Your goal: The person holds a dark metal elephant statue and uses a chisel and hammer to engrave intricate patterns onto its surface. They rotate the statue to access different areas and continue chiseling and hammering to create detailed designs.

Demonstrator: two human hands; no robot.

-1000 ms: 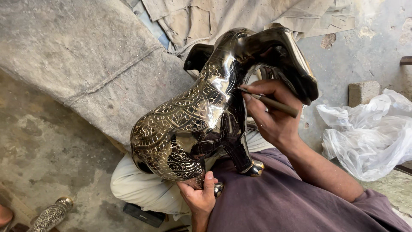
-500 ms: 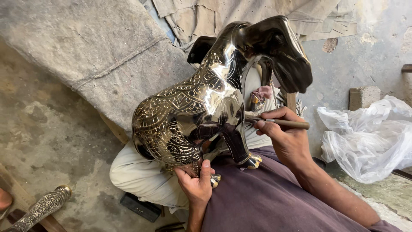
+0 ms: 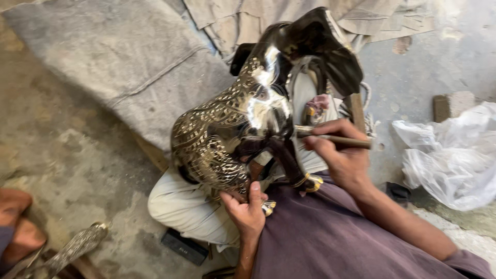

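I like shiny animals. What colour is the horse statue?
Black with gold patterns, seen from the head camera: horse statue.

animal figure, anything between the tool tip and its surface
Nothing visible does. The right hand holds the wooden-handled tool with its tip at the animal figure; the left hand grips underneath, clear of it.

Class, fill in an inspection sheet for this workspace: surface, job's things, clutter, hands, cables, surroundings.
Surface: rough concrete floor, partly under a grey cloth.
Job's things: dark metal animal figure with fine engraved pattern, resting on the person's lap; thin stick-like tool.
Clutter: crumpled white plastic bag; small dark block; patterned metal piece.
Hands: left hand grips the figure's underside; right hand holds the tool against it.
Cables: nothing seen.
Surroundings: grey wall; brick.
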